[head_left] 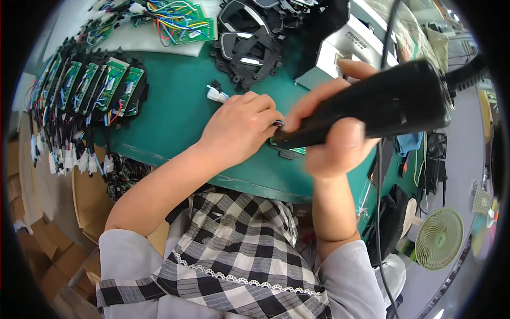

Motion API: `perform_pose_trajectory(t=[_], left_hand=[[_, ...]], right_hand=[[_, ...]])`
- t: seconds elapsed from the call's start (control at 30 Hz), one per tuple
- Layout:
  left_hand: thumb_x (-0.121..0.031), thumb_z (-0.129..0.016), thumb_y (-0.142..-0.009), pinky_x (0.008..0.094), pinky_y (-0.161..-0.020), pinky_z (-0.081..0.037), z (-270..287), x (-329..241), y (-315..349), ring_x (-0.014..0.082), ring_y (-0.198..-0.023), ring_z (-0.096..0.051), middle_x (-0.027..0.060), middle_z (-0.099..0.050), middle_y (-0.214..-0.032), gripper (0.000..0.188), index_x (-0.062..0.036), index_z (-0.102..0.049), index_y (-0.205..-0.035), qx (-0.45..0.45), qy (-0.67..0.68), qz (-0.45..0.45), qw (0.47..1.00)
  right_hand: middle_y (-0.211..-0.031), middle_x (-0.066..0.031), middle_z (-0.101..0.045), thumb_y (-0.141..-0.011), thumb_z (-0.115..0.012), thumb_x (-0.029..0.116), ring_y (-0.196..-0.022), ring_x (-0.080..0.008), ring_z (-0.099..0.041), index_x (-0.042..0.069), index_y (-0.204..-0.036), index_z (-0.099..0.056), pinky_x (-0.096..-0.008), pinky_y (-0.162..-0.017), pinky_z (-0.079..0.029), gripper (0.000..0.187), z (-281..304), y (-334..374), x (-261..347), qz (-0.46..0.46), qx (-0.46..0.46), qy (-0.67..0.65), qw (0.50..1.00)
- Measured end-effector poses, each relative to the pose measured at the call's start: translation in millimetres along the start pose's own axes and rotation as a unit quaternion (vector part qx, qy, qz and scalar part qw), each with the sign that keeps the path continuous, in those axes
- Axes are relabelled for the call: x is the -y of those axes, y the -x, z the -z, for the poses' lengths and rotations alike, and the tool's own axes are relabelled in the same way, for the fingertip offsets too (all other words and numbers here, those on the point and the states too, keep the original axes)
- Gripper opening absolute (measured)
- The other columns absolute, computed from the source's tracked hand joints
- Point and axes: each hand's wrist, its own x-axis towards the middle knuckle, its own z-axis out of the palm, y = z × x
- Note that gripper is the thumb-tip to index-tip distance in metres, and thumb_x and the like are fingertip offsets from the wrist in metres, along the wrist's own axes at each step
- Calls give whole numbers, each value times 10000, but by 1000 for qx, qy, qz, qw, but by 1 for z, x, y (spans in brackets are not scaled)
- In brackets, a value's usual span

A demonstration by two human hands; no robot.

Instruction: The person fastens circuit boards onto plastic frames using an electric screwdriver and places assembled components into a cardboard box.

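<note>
My right hand (340, 143) is wrapped round a thick black electric screwdriver (396, 101), slightly blurred, its cord leaving the far end at right. The tool's narrow end points down-left, over a part with a green circuit board (298, 150) that lies on the table and is mostly hidden. My left hand (241, 125) is closed at this part, beside the tool's tip, with a bundle of thin wires (278, 123) pinched at its fingers. A white connector (216, 94) on wires pokes out past the back of that hand.
On the left, a row of black parts with green boards (110, 82) stands with wires hanging over the edge. Wired boards (194, 31) lie on white foam behind. Black frames (247, 50) are stacked at the back, near a white metal box (340, 50). A green fan (440, 238) stands at right.
</note>
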Motion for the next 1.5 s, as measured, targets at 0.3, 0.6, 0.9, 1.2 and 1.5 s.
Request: perform_pose_trajectory(t=[0.3, 0.6, 0.9, 1.2, 1.5], left_hand=[[-298, -745, -674, 336, -784, -482, -1, -6, 5, 224, -913, -565, 58, -572, -984, 368, -92, -563, -918, 21, -16, -78, 997], [-260, -812, -599, 361, -763, -473, 134, -5, 30, 208, -885, -572, 33, -576, -1047, 453, -142, -622, -993, -227, -250, 14, 941], [-262, -762, -708, 310, -730, -462, 312, 81, 86, 186, -763, -572, 99, -617, -817, 388, -31, -579, -961, -333, -231, 394, 825], [-398, -746, -752, 319, -796, -468, 313, 193, 103, 208, -873, -594, 126, -643, -964, 565, 18, -573, -1095, -300, -209, 390, 845], [-392, -675, -852, 290, -773, -455, 287, 153, 85, 127, -836, -547, 36, -629, -901, 404, -32, -613, -1024, -179, 40, 431, 884]], right_hand=[[-752, -80, -483, -971, -402, 467, -549, -150, -444, 67, -1287, -445, -293, -501, -384, 511, 118, -14, 6, -288, -120, -273, 910], [-1067, -101, -562, -876, -615, 109, -691, -146, -591, 132, -1460, -195, -302, -517, -481, 720, 115, 47, -45, -359, -167, 138, 908], [-1227, -137, -540, -850, -615, 66, -1065, -221, -533, 69, -1416, -342, -349, -893, -423, 628, 101, 55, -56, -126, -19, 429, 894], [-1425, -198, -366, -854, -647, 148, -1310, -296, -399, 7, -1437, -288, -422, -1043, -359, 699, -66, 126, 11, -445, 390, -316, 742], [-1528, -34, -210, -848, -630, 489, -1398, -235, -198, 120, -1482, -182, -499, -1117, -136, 860, -177, 119, -3, -578, 286, -578, 500]])
